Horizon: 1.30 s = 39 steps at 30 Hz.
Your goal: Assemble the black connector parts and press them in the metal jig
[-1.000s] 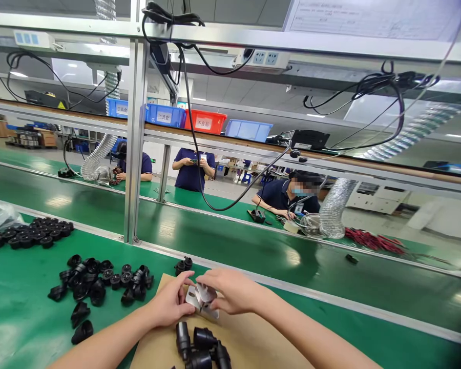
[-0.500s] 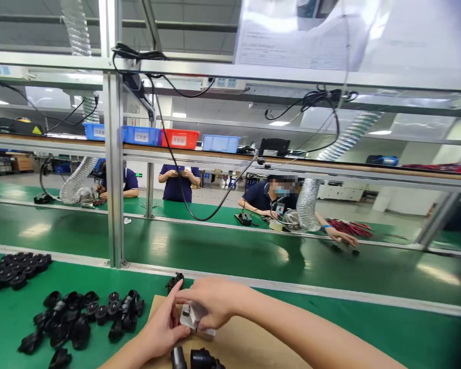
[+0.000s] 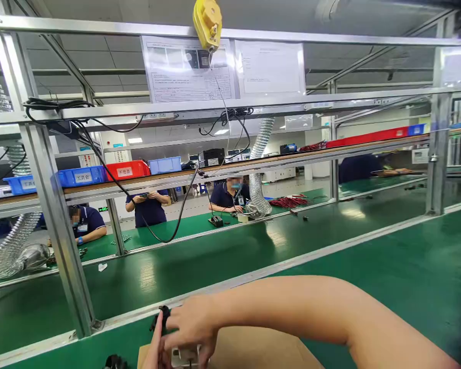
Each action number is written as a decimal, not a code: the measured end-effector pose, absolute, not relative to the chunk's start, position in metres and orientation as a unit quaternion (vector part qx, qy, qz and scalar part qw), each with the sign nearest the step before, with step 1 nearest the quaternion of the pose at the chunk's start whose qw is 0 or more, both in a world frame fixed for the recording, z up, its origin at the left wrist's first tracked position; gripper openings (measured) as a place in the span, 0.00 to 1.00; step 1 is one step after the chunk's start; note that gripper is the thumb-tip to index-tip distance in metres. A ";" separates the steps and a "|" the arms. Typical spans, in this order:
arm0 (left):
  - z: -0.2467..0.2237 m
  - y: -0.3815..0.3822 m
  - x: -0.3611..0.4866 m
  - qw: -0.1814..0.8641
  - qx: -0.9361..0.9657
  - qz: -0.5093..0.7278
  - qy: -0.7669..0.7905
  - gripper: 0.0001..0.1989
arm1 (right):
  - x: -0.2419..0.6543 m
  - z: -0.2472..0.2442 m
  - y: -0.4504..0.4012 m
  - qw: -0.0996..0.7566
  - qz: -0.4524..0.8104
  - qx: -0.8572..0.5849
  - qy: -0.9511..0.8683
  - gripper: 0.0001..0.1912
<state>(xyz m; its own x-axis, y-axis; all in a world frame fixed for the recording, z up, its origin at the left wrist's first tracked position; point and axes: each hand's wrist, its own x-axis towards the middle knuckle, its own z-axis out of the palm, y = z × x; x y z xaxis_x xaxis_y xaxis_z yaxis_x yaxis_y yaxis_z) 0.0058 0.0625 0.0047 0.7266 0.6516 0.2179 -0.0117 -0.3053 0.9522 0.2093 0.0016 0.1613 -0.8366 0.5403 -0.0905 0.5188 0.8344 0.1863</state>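
Way off to the left of the brown board (image 3: 265,351) there's a clear ribbed hose (image 3: 7,259) sagging onto the far green bench, then a metal post (image 3: 59,220), closer but also left of the board. Past the post, a co-worker (image 3: 91,225) in navy sits at that far bench, well beyond the board. Some black parts (image 3: 115,362) sit at the bottom edge, just left of the board and half cut off. A standing co-worker (image 3: 148,209) is way behind the board holding something small in both hands.

Then the person's left hand (image 3: 154,347), at the board's left end: fingers pretty straight, but most of it's hidden, so can't tell if it's gripping anything. A black piece (image 3: 165,311) shows just past the board's far left corner, right by those fingertips. The silver metal piece (image 3: 182,355) is over the board's left part, with the right hand (image 3: 195,325) curled over it, thumb down its right side. Can't tell how firmly it's pinching.

Further right, red wires (image 3: 290,201) are heaped on the far bench, and bare green tabletop (image 3: 399,287) stretches off right of the board.
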 end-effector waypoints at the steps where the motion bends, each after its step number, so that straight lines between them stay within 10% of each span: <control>1: 0.007 0.063 0.006 0.561 0.746 0.294 0.203 0.75 | 0.211 0.161 0.002 0.085 0.116 0.191 0.971 0.29; 9: 0.011 0.064 0.008 0.554 0.754 0.282 0.211 0.78 | 0.194 0.146 0.041 0.224 -0.044 0.179 0.957 0.17; 15: 0.020 0.049 0.013 0.615 0.699 0.324 0.165 0.77 | 0.184 0.146 0.034 0.221 -0.043 0.341 0.913 0.38; 21: 0.038 0.042 0.012 0.608 0.725 0.268 0.180 0.72 | 0.203 0.168 0.020 0.184 0.026 0.278 0.942 0.29; 28: 0.032 0.044 0.015 0.611 0.720 0.261 0.199 0.73 | 0.184 0.159 0.006 0.248 -0.049 0.583 0.773 0.37; 32: 0.012 0.046 0.016 0.632 0.690 0.307 0.174 0.77 | 0.200 0.173 0.001 0.220 0.029 0.431 0.875 0.39; 39: -0.002 0.053 0.018 0.640 0.696 0.289 0.149 0.72 | 0.206 0.179 0.004 0.189 0.132 0.191 0.954 0.14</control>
